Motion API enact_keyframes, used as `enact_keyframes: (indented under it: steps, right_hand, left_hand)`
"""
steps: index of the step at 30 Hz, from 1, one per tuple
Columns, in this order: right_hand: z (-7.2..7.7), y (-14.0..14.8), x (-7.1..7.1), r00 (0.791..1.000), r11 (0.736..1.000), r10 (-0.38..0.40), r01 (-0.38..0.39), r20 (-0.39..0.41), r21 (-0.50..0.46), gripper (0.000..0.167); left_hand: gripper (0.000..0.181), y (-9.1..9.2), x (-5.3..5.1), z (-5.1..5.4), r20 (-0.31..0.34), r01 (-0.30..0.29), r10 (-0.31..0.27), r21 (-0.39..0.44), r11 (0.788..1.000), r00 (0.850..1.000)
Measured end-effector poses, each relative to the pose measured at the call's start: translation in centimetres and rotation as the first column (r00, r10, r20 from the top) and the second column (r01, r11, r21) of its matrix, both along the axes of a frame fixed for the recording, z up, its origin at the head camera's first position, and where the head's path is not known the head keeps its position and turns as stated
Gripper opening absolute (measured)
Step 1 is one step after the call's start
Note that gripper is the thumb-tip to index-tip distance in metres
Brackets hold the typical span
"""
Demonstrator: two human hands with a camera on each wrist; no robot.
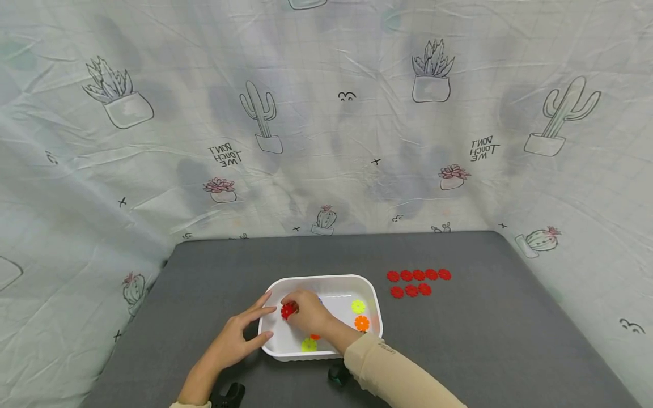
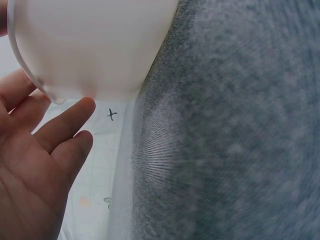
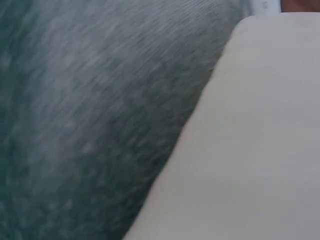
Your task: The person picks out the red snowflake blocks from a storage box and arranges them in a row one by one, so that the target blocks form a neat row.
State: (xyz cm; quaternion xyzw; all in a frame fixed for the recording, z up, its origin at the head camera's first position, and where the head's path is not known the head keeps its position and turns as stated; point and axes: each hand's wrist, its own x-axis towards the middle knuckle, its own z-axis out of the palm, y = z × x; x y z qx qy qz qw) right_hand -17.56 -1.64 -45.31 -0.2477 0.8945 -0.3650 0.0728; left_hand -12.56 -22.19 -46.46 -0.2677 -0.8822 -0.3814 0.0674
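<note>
A white plastic tray (image 1: 377, 317) stands on the grey table. Inside it my right hand (image 1: 308, 313) pinches a red notched plastic disc (image 1: 287, 310) near the left wall. My left hand (image 1: 238, 339) lies at the tray's left end, its fingers fairly straight and touching the rim. From the left wrist, the left hand (image 2: 37, 155) is seen against the outside of the tray (image 2: 95, 50). Yellow discs (image 1: 358, 306) and an orange disc (image 1: 361, 323) lie in the tray, with a bit of blue partly hidden behind the right hand. The right wrist view shows mostly the tray wall (image 3: 250, 130).
Red discs (image 1: 419, 275) lie in two rows on the table right of the tray. Dark objects (image 1: 338, 374) sit near the wrists at the front. A cactus-printed cloth (image 1: 347, 141) hangs behind and at both sides of the grey table (image 1: 490, 328).
</note>
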Motion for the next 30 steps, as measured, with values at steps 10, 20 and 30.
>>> enact_keyframes:
  steps: [10,20,30]
  right_hand:
    - [1.0,1.2,0.1,0.991,0.982,-0.036,0.059,0.129,-0.18,0.03]
    - [2.5,5.2,-0.1,0.981,0.948,-0.061,0.115,0.185,-0.297,0.031]
    - [3.7,11.3,0.2,0.967,0.89,-0.16,0.227,0.196,-0.396,0.031]
  left_hand:
    - [0.044,-0.1,-0.1,-0.1,0.027,-0.023,0.024,-0.027,0.999,0.999]
    - [0.046,0.1,0.0,0.3,0.075,-0.035,0.037,-0.028,0.999,0.997]
    - [0.046,0.2,0.1,0.1,0.084,-0.05,0.053,-0.035,0.998,0.995]
